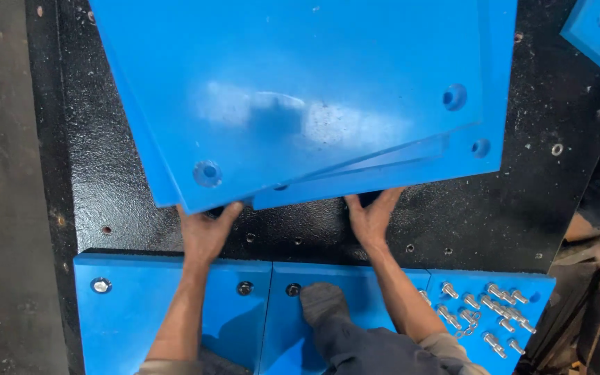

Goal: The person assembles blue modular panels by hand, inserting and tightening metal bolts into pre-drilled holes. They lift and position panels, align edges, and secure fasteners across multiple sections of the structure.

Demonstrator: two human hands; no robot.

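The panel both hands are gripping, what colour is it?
Bright blue; the panel shows best in the head view.

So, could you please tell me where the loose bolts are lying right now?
In the head view, the loose bolts lie scattered on the blue panel at bottom right, just right of the right forearm.

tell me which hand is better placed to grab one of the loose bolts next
The right hand, probably. Both hands grip the near edge of the big blue panel, but the loose bolts lie on the lower blue plate just outside the right forearm. The left hand would have to cross over.
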